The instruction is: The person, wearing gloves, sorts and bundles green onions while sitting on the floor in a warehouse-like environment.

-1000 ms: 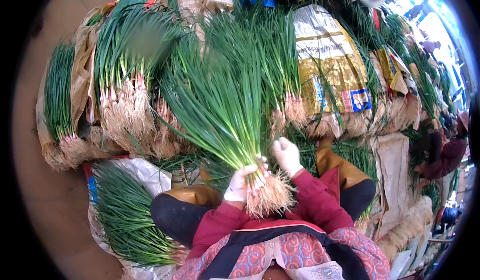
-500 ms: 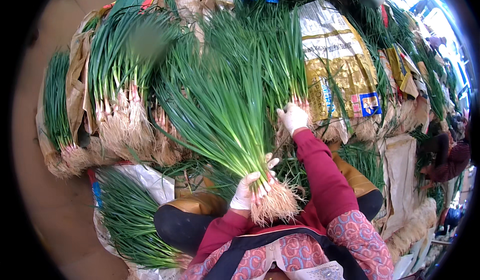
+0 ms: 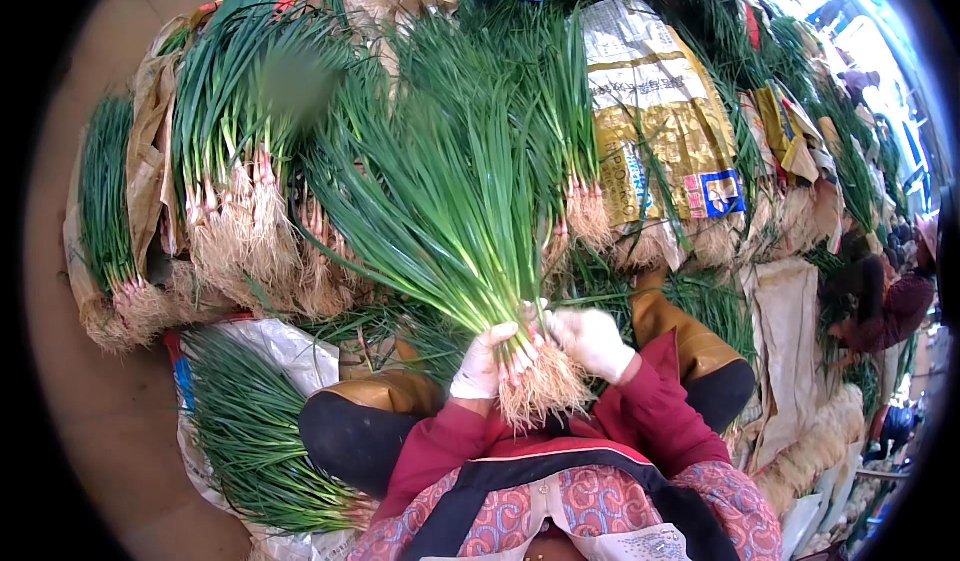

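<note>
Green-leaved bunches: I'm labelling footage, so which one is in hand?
The large bunch at centre, gripped above its roots by the left hand; the bunches around it are unheld.

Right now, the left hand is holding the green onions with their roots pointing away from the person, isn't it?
Not quite: the head view shows the roots pointing toward the person. The left hand is indeed holding the green onions.

The gold-and-white sack (image 3: 660, 111) shines like crinkled plastic; the white gloves (image 3: 478, 369) look matt (cloth or rubber, I can't tell from here), the held leaves (image 3: 460, 221) smooth, their roots (image 3: 543, 393) rough.
</note>
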`<state>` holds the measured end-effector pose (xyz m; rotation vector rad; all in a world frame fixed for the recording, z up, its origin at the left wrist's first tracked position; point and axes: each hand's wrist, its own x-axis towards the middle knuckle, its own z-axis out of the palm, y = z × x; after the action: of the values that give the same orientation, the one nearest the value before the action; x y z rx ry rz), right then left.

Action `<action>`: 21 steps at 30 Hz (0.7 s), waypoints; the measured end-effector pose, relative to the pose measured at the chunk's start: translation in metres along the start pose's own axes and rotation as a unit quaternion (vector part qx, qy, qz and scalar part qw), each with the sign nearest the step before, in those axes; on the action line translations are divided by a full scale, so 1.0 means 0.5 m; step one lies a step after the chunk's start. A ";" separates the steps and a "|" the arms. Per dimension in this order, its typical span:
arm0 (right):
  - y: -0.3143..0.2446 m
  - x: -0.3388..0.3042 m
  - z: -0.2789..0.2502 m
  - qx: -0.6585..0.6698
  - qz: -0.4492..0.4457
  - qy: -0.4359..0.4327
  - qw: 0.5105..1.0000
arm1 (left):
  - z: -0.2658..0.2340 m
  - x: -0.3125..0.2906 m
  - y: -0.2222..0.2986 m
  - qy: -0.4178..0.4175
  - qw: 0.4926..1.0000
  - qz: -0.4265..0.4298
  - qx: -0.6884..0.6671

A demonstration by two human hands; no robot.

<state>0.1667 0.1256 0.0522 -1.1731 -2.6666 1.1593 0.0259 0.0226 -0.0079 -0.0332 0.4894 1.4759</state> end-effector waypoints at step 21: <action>0.166 0.116 0.164 -0.266 -0.149 -0.060 0.950 | -0.021 0.002 -0.019 -0.066 0.994 0.051 -0.077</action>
<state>0.1545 0.1486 -0.0754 -0.6924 -3.2164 0.4920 0.0319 0.0190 -0.0204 -0.0316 0.2730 1.6031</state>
